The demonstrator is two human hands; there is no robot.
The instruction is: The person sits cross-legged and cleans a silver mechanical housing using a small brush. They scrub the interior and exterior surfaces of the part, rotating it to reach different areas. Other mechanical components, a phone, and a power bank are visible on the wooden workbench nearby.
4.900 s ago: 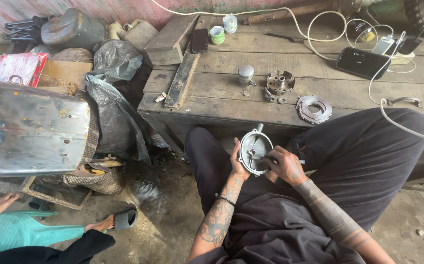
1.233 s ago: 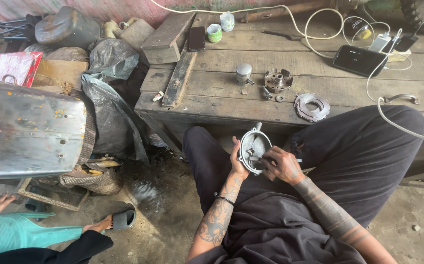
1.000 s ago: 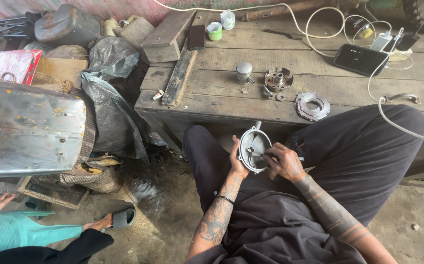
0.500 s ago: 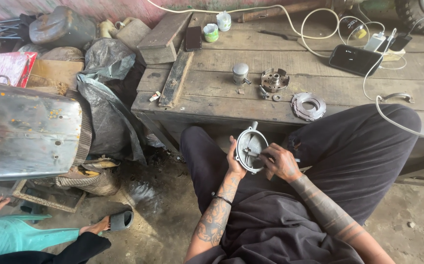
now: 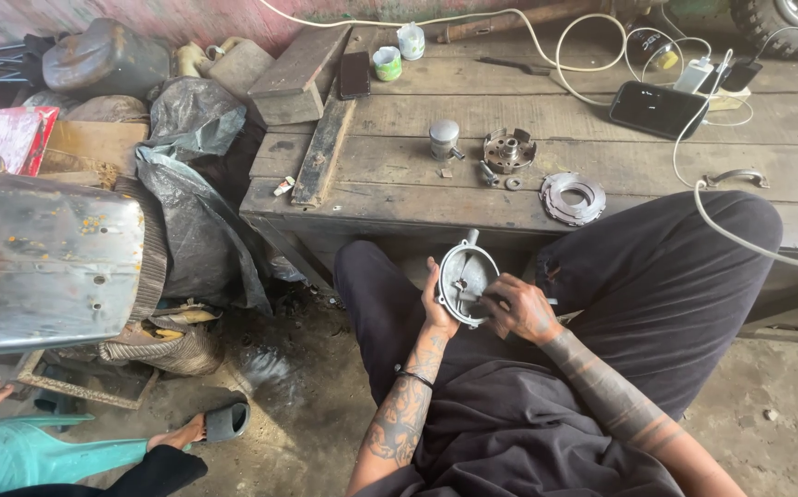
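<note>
The round metal cover (image 5: 466,279) sits above the lap, gripped by the left hand (image 5: 435,304). The right hand (image 5: 520,308) is closed on a thin tool (image 5: 489,298) inside it. Beyond the cover, a piston (image 5: 443,140) and a ring plate (image 5: 572,197) wait loose on the wooden bench (image 5: 399,175).

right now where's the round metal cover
In the head view it sits centre frame above the lap: the round metal cover is gripped by the left hand, just below the wooden bench's front edge.

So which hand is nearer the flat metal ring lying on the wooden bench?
Right. The right hand works inside the grey metal cover, below the metal ring and slightly left of it. The left hand grips the cover's far edge, further left.
</note>
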